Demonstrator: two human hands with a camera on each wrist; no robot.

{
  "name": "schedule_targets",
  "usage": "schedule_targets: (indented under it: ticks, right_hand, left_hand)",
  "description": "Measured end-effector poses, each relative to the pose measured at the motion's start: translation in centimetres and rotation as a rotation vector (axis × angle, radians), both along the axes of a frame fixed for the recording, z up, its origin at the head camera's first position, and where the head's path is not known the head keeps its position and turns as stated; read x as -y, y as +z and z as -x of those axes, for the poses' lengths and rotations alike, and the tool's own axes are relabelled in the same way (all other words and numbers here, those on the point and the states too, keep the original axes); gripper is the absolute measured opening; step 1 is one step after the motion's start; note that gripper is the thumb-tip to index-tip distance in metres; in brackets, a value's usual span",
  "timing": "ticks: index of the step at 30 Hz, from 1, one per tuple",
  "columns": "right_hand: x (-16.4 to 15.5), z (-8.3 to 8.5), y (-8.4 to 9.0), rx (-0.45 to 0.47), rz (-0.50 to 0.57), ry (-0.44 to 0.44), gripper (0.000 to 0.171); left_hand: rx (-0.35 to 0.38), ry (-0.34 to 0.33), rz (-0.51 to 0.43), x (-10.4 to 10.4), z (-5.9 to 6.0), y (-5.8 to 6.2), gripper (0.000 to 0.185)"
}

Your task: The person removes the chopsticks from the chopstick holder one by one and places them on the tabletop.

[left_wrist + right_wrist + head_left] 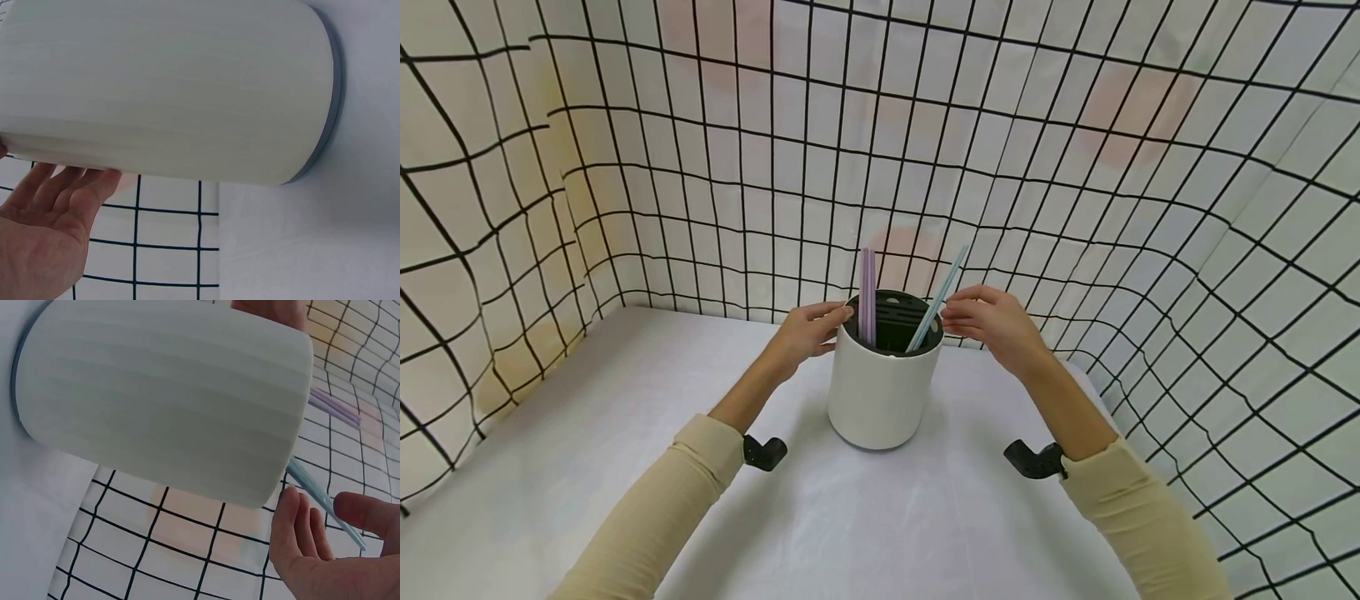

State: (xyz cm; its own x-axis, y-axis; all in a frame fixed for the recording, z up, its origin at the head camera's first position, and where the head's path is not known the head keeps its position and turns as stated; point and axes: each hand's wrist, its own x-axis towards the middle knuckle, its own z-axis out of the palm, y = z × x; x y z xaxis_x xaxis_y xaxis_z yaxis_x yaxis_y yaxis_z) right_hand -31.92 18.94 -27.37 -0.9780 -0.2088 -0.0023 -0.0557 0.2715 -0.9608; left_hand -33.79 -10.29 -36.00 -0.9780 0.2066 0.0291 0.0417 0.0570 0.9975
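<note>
Head view shows me the white holder [880, 392] upright mid-table [625, 467], my left hand [801, 333] flat-fingered against its rim. Inside, the blue straw [936, 300] leans up and right — straight toward my right hand [992, 321], whose fingertips pinch it; the purple straws [867, 292] stand upright nearer the left.

Lower ends of purple sticks [867, 293] & blue stick [937, 300] hidden inside white holder [880, 392]; holder's top cut off in left wrist view.
</note>
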Motion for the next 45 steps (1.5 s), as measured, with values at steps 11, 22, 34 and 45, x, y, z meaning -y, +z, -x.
schedule_targets:
  ticks: [11, 22, 34, 45]
  right_hand:
    - [1.1, 0.5, -0.8, 0.01, -0.021, -0.01, 0.033]
    - [1.4, 0.5, -1.2, 0.01, -0.06, -0.048, 0.033]
    - [1.3, 0.4, -1.3, -0.014, -0.066, -0.06, 0.029]
    - [1.4, 0.4, -0.8, -0.04, -0.032, -0.065, 0.029]
  left_hand:
    - [-0.001, -0.002, -0.001, -0.1, 0.1, -0.1, 0.059]
    - [0.009, 0.008, -0.009, -0.2, 0.1, -0.1, 0.058]
    - [0.008, 0.008, -0.004, -0.2, 0.1, -0.2, 0.06]
    - [0.006, 0.007, -0.013, -0.2, 0.1, -0.2, 0.058]
